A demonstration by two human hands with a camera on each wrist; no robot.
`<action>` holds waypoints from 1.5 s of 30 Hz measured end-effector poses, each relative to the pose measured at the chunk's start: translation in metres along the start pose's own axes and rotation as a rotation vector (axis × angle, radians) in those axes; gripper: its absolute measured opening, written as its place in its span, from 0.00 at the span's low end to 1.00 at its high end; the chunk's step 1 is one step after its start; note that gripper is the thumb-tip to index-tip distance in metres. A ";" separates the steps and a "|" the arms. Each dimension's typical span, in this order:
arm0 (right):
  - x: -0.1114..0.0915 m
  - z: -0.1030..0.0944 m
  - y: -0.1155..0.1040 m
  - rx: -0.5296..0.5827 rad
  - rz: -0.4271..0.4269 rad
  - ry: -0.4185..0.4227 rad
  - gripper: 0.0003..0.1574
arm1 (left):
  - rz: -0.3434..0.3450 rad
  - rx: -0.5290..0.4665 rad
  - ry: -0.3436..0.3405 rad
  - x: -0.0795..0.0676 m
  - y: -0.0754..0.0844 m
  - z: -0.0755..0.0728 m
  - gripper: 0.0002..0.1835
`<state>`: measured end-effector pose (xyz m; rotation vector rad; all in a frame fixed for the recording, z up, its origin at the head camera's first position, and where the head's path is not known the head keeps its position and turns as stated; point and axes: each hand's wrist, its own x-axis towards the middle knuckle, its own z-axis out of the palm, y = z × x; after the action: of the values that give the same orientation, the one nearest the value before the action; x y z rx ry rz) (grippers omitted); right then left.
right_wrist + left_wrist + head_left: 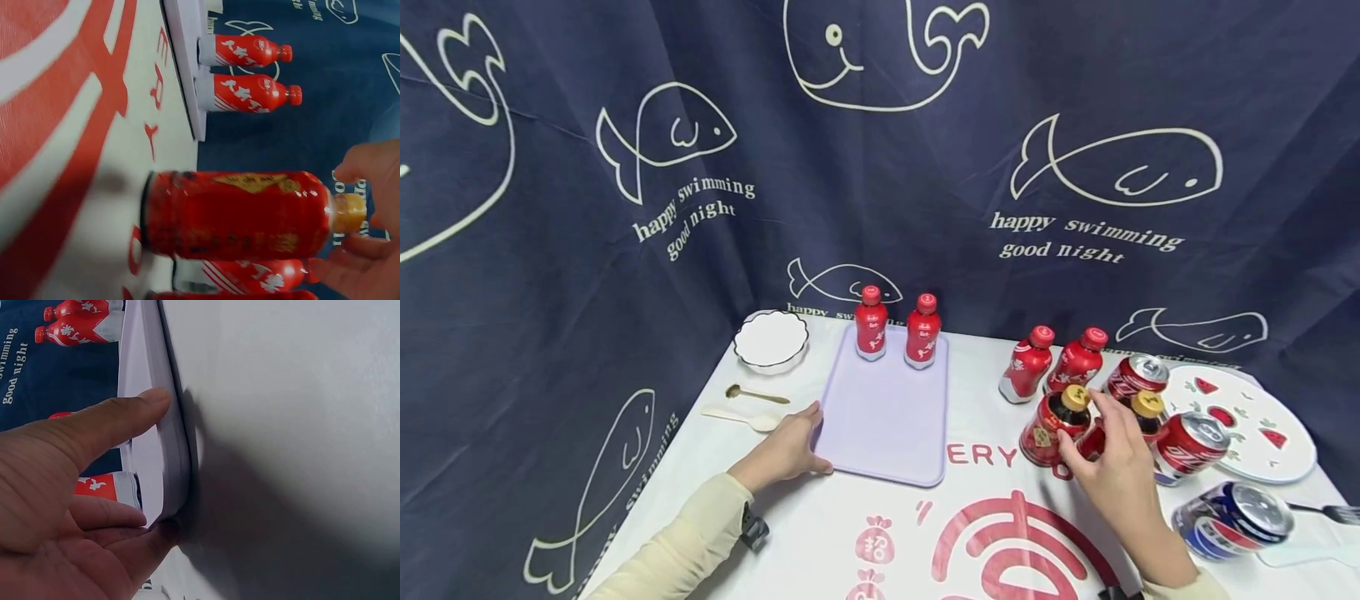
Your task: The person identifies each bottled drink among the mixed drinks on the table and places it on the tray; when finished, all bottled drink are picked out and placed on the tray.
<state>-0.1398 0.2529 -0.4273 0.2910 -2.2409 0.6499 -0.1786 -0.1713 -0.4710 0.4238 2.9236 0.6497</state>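
My left hand [786, 446] holds a pale purple tray [880, 425] at its near left corner. In the left wrist view the thumb lies on the tray's rim and the bent fingers touch around the corner. Two red-capped bottles [871, 325] stand at the tray's far end. On the right, my right hand [1116, 467] reaches around the gold cap of a dark drink bottle with a red label [1045, 433]. The right wrist view shows a gap between the thumb and that cap [349, 212]. The bottle stands on the tablecloth, slightly blurred in this view.
Beside that bottle are two more red-capped bottles [1028, 367], another gold-capped bottle [1147, 408], red cans [1191, 446] and a blue can [1221, 525]. A watermelon-patterned plate [1292, 442] lies behind them. Left of the tray are a white bowl [771, 342] and two spoons [760, 395].
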 end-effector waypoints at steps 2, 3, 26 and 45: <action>-0.002 0.005 0.002 -0.002 0.033 -0.016 0.49 | -0.002 0.001 -0.002 0.000 0.000 0.000 0.52; -0.004 0.008 0.004 0.004 0.055 -0.016 0.50 | -0.004 0.003 -0.005 0.000 0.000 0.000 0.53; -0.016 0.036 0.019 0.197 0.330 0.001 0.57 | -0.003 -0.002 -0.001 0.001 0.002 -0.003 0.52; 0.049 0.069 -0.066 0.573 0.145 -0.226 0.51 | -0.019 -0.004 -0.016 0.000 0.003 -0.003 0.52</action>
<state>-0.1894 0.1596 -0.4075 0.5050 -2.2571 1.3981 -0.1785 -0.1699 -0.4667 0.3979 2.9071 0.6466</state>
